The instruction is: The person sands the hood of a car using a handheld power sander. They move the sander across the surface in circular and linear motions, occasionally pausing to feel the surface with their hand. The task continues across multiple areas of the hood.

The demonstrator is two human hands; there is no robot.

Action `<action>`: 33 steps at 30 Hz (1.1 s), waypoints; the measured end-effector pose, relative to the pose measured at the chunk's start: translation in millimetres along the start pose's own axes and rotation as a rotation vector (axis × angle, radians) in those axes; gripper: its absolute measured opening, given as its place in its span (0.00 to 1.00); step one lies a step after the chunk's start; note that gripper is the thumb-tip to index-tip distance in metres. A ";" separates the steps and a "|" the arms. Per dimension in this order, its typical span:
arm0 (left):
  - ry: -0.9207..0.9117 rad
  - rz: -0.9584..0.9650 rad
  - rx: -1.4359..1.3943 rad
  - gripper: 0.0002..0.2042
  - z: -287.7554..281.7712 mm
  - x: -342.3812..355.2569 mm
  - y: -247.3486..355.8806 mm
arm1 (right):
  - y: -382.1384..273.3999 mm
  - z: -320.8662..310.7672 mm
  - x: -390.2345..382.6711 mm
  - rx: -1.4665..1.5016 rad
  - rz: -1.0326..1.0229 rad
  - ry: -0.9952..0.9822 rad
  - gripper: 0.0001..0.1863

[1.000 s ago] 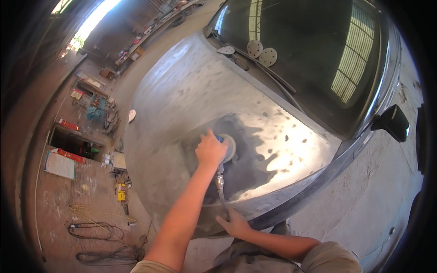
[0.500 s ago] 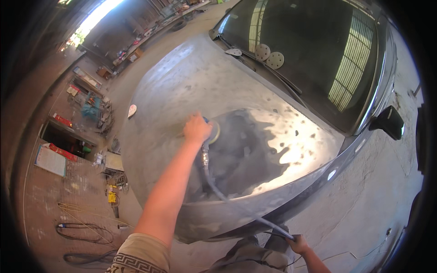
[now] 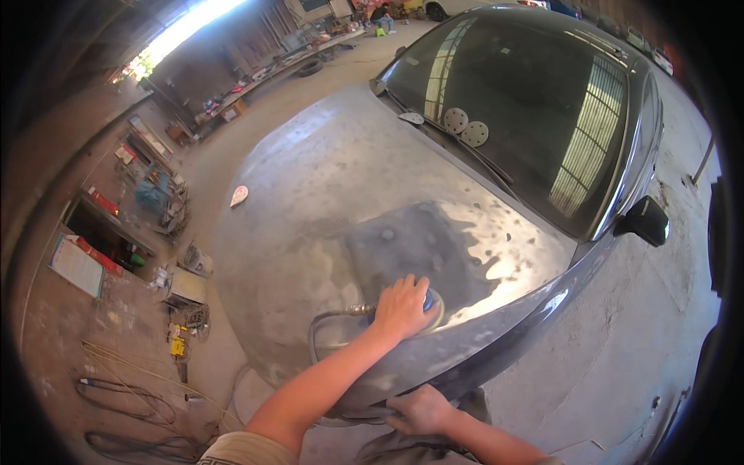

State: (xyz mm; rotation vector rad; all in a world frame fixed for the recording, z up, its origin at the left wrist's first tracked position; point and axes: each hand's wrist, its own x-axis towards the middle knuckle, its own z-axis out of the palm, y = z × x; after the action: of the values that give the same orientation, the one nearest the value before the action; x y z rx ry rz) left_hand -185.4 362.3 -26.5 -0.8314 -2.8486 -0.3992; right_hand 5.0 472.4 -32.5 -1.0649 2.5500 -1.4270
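My left hand (image 3: pixel 401 310) is wrapped over a round air sander (image 3: pixel 428 301) with a blue body and a yellowish pad edge. Its pad rests on the grey, partly stripped car hood (image 3: pixel 310 209), close to the near right edge. From a metal fitting left of the hand, a grey air hose (image 3: pixel 315 332) bends down behind my left forearm. My right hand (image 3: pixel 422 409) is closed around the hose, low by the car's front edge. Dark primer, hazy grey and bright bare patches cover the hood.
Perforated sanding discs (image 3: pixel 456 120) lie at the windshield base, and another disc (image 3: pixel 239 196) on the hood's far left. A side mirror (image 3: pixel 645 221) juts out at right. Coiled cables (image 3: pixel 128 399) and tools lie on the floor at left. A person (image 3: pixel 381 17) sits far back.
My left hand has brought the sander right and nearer, toward the hood's near edge. The hose fitting now points left. My right hand has moved left, closer to the car's front.
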 end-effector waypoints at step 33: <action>0.066 -0.476 0.361 0.21 31.0 207.5 -82.2 | 130.2 58.6 22.0 0.244 -0.186 -0.564 0.11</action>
State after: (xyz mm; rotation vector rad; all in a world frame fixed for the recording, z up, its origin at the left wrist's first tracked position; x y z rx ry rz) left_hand -405.6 409.6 -29.1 -0.0725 -2.9010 0.0447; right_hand -63.2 461.1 -159.4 -1.4356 1.8798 -1.2033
